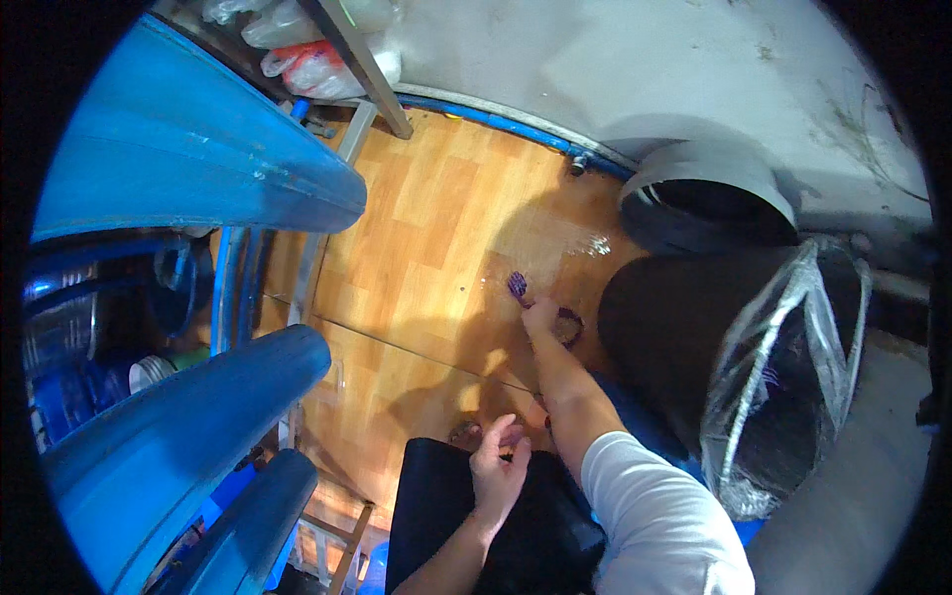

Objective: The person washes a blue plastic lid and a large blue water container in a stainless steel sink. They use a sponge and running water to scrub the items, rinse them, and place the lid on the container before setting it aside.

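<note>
My right hand [540, 315] reaches down close to the wood-patterned floor, its fingers closed. From it sticks out a small purple, mesh-patterned thing [518, 286] that looks like a brush head; its handle is hidden in the hand. Right beside this hand lies a small round thing [570, 327] with a dark rim and a tan middle, whose kind I cannot make out. Nearer to me, my left hand [499, 464] hovers over my dark-clothed lap, empty, with fingers loosely bent and apart.
Wet, shiny patches [593, 245] show on the floor. A grey cylindrical bin [709, 164] lies by the wall, with a dark bulky object [654, 327] and a clear plastic bag [783, 377] at right. Large blue rolls [198, 436] jut from a metal rack [309, 268] at left.
</note>
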`<state>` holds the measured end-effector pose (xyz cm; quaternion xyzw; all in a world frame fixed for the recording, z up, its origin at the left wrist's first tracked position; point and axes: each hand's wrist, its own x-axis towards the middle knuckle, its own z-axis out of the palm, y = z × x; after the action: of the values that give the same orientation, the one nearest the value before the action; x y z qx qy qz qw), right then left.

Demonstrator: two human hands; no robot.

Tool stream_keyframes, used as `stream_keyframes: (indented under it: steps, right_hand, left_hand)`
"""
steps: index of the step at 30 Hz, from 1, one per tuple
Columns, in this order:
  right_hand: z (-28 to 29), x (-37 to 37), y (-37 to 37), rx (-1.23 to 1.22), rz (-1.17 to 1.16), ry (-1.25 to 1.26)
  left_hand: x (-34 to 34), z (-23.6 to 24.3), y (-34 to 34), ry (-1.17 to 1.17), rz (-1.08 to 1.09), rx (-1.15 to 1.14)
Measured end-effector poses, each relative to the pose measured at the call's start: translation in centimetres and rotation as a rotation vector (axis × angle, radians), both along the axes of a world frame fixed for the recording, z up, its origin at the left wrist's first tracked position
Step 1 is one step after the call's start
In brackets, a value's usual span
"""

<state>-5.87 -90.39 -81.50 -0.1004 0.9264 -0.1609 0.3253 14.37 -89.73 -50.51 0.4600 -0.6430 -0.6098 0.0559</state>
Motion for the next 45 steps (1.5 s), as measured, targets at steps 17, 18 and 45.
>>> stream_keyframes:
  steps: [17, 18, 45]
  right_hand:
    - [-2.2, -1.0, -4.1, -0.401, -0.14, 0.137]
    - [-2.9, -0.6, -4.2, -0.311, -0.09, 0.064]
    - [0.2, 0.7, 1.7, -0.099, -0.602, 0.13]
  left_hand:
    - [1.9, -0.6, 0.7, -0.028, 0.08, 0.11]
    - [2.0, -0.7, 0.4, -0.051, 0.066, 0.073]
    - [-12.5, -27.0, -11.6, -0.423, -0.482, -0.151]
